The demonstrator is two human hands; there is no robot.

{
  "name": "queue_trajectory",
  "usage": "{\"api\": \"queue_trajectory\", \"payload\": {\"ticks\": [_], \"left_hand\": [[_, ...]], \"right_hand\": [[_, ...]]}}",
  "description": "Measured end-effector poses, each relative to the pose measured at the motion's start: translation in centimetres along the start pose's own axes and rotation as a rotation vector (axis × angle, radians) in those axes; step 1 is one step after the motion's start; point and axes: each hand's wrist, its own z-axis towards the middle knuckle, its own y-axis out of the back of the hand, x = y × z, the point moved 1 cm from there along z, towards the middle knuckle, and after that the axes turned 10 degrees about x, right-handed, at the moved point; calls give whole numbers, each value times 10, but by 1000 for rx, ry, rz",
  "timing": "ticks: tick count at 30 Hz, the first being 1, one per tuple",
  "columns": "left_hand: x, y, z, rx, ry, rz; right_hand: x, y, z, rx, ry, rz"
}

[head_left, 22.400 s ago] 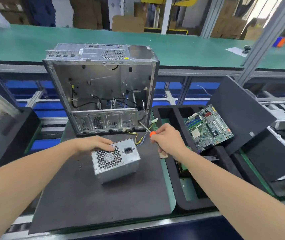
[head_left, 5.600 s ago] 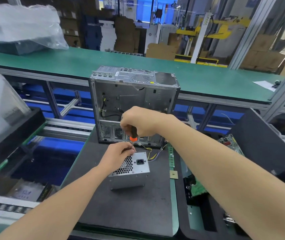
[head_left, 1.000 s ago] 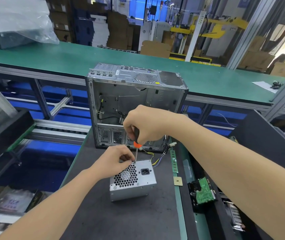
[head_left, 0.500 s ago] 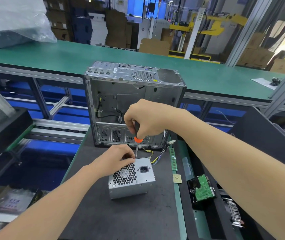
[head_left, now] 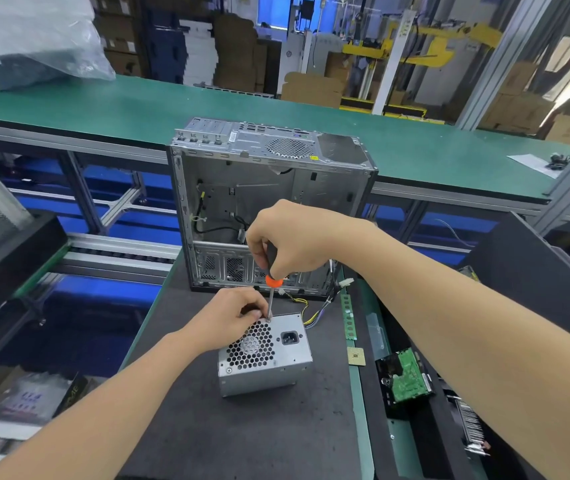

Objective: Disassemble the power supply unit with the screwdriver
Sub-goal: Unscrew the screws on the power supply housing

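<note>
Power supply unit sits on a dark mat on the table, lower centre of view, fan grille and power socket facing up. Screwdriver stands nearly upright, tip down on the unit's top face at its 11 o'clock corner, by the grille edge. Right hand is above it, fingers wrapped tight round the black handle, orange collar showing just below the fist. Left hand rests on the unit's 10 o'clock edge, its fingers curled and bunched against the low end of the shaft. Can't tell if they pinch the shaft or only steady it.

Yellow and purple cables leave the unit at 1 o'clock. Open metal computer case stands upright at 12 o'clock, near but not touching. Green memory stick lies at 2 o'clock, a small square chip at 3 o'clock off the mat edge. Hard drive, green board up, lies further out at 3 o'clock in a black foam tray. Plastic-wrapped bundle sits far off at 10 o'clock.
</note>
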Motion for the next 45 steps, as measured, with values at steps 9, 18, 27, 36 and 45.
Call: {"api": "queue_trajectory", "payload": {"ticks": [9, 18, 27, 36, 45], "left_hand": [[-3, 0, -1, 5, -2, -39], [-8, -1, -4, 4, -60, -103], [-8, -19, 1, -187, -47, -100], [-11, -16, -4, -158, -8, -181], [-18, -22, -5, -232, 57, -154]], "right_hand": [[0, -1, 1, 19, 11, -2], [-1, -8, 1, -10, 39, 36], [-1, -50, 1, -602, -330, 196], [3, -44, -7, -424, -95, 433], [4, -54, -6, -565, -210, 386]]}}
